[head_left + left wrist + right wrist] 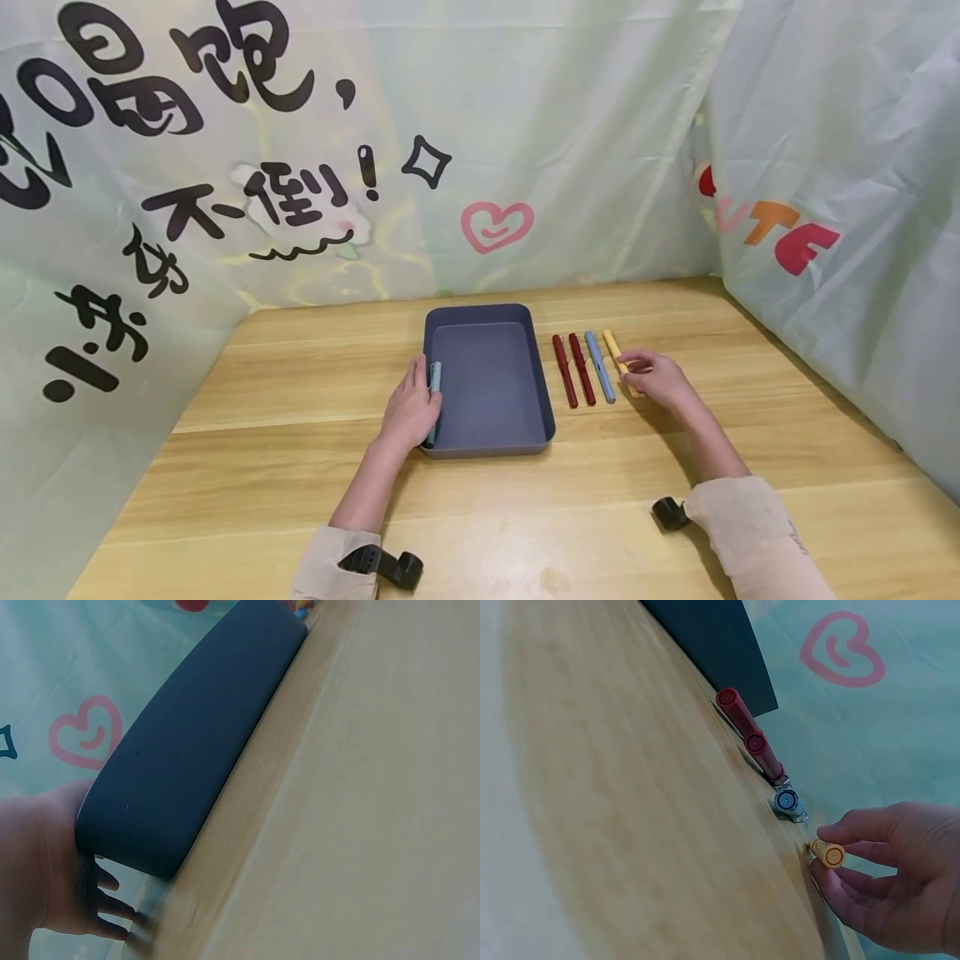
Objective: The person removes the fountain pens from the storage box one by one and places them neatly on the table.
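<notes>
Yellow slim cylindrical pen: right end of row on wooden table; right hand pinches it, thumb against fingers. Lifted? Can't tell from here.
Light-blue slim pen: near neighbour; sideways finger brush could roll it into two dark red pens.
Dark grey-blue rectangular tray: teal pen inside, along left wall; left hand grips that wall.

Your left hand reaches forward with its back up, its fingers extended and its thumb out to their right. Behind it, your left forearm slants back. Well apart to its right, your right hand is turned inward, its fingers and thumb curled into a pinch; your right forearm trails behind it, angling outward.
</notes>
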Demonstrator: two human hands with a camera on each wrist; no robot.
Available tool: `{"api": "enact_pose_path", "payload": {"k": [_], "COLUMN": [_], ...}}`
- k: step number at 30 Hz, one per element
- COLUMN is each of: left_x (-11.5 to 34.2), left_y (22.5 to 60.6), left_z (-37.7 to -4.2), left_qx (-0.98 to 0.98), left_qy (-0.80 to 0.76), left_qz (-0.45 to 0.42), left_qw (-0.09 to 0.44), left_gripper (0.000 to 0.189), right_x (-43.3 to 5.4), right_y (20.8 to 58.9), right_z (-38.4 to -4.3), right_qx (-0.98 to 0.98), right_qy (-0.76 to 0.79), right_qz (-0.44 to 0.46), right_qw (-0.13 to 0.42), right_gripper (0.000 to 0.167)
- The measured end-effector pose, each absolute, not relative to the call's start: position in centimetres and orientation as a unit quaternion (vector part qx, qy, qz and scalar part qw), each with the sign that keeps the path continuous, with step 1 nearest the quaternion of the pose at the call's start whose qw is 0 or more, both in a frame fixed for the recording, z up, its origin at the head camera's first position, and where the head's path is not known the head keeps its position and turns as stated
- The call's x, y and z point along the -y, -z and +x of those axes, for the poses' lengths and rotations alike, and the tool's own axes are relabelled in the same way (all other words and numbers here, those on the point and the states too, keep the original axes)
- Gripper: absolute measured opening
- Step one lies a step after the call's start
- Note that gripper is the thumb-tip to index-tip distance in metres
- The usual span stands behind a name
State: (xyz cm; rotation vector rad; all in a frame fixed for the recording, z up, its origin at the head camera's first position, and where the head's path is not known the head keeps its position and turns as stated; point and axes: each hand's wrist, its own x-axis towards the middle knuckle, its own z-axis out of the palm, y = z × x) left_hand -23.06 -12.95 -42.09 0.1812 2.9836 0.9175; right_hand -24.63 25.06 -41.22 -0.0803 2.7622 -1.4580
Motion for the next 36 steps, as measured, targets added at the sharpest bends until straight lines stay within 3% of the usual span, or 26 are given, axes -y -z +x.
{"api": "enact_pose_path", "payload": {"k": [36], "left_x": [13.1], "left_y": [42.4], "left_z": [-23.2], "left_qx": [-0.954], "left_qy": [-0.293], "left_qz": [0.060], "left_qw": [0.003], "left_gripper": [0.064], "right_x": [-25.3], "right_y": [42.2], "right_z": [-24.8], "right_qx": [-0.908], "right_qy": [0.416], "right_qz": [-0.051], "right_qw": [-0.031], "right_gripper": [0.029]}}
